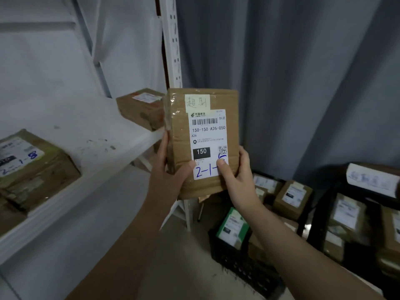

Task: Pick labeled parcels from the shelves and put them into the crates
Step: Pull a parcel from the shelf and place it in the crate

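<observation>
A brown cardboard parcel with a white shipping label marked "150" and "2-1-" in blue pen is held upright in mid-air, just right of the shelf's end. My left hand grips its lower left edge, thumb on the label. Its lower right corner is held by my right hand, whose thumb covers part of the handwriting. A black crate stands on the floor below, with several parcels in it.
The white shelf at left carries a parcel marked "1-8" and another brown parcel at its far end. More black crates full of parcels stand at right. A grey curtain hangs behind.
</observation>
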The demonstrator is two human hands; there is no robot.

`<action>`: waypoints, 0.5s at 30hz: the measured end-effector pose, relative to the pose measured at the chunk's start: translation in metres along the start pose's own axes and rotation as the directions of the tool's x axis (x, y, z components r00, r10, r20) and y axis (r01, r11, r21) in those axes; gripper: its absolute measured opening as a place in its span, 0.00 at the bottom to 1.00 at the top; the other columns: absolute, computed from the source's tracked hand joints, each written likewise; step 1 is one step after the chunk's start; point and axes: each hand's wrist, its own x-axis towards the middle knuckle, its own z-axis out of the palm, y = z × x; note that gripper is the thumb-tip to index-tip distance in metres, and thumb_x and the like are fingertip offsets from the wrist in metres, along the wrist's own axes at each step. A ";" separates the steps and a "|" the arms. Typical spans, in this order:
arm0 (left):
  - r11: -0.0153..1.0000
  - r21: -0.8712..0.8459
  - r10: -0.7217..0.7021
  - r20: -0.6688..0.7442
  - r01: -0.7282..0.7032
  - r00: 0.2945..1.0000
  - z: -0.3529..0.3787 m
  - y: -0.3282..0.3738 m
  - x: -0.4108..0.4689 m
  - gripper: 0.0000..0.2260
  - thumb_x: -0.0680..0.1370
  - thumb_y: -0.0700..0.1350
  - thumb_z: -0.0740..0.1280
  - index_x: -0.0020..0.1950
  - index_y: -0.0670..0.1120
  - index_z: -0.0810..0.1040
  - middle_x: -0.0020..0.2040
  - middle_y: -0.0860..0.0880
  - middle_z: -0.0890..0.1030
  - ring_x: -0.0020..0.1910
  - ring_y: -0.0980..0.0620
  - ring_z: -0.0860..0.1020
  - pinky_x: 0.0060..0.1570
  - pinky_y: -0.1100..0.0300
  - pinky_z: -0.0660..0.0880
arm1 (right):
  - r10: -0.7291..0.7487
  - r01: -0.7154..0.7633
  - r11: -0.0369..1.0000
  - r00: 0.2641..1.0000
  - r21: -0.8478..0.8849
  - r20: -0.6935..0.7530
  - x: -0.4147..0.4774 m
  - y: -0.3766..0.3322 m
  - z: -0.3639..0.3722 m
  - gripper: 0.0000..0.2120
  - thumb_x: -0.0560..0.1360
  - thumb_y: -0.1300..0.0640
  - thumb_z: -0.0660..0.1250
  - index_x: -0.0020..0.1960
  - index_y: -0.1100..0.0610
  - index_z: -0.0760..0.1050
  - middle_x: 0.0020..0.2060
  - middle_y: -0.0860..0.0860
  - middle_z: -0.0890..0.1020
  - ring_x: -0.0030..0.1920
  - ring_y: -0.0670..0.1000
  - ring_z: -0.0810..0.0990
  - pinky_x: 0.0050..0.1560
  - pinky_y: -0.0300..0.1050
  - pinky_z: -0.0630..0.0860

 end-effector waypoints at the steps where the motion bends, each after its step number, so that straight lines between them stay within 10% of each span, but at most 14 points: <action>1: 1.000 -0.002 -0.025 0.022 0.025 0.999 0.008 -0.003 -0.011 0.37 0.69 0.45 0.70 0.74 0.64 0.59 0.65 0.58 0.75 0.59 0.61 0.77 0.52 0.53 0.79 | 0.029 -0.030 0.999 0.999 -0.014 -0.015 -0.011 0.004 -0.009 0.18 0.77 0.54 0.67 0.62 0.42 0.64 0.57 0.44 0.78 0.57 0.42 0.78 0.61 0.46 0.76; 7: 0.971 -0.034 -0.225 0.199 0.236 0.954 0.071 -0.031 -0.066 0.32 0.75 0.51 0.66 0.74 0.65 0.54 0.65 0.59 0.75 0.59 0.56 0.78 0.58 0.49 0.76 | 0.225 -0.233 0.971 0.966 -0.054 -0.125 -0.069 0.029 -0.074 0.25 0.74 0.44 0.69 0.68 0.47 0.65 0.57 0.44 0.80 0.56 0.44 0.80 0.58 0.51 0.78; 12: 0.946 0.017 -0.314 0.291 0.323 0.904 0.156 -0.035 -0.101 0.21 0.82 0.49 0.58 0.72 0.64 0.56 0.57 0.66 0.74 0.43 0.74 0.77 0.37 0.76 0.72 | 0.293 -0.318 0.947 0.915 -0.047 -0.276 -0.118 0.036 -0.153 0.27 0.74 0.46 0.69 0.70 0.49 0.64 0.57 0.44 0.80 0.55 0.44 0.81 0.57 0.50 0.79; 15: 0.947 0.012 -0.302 0.371 0.320 0.878 0.215 -0.040 -0.125 0.20 0.83 0.47 0.56 0.72 0.63 0.56 0.62 0.61 0.74 0.51 0.69 0.77 0.42 0.78 0.72 | 0.303 -0.344 0.936 0.891 -0.069 -0.338 -0.144 0.037 -0.212 0.26 0.75 0.46 0.69 0.69 0.48 0.65 0.57 0.43 0.80 0.56 0.44 0.80 0.58 0.51 0.78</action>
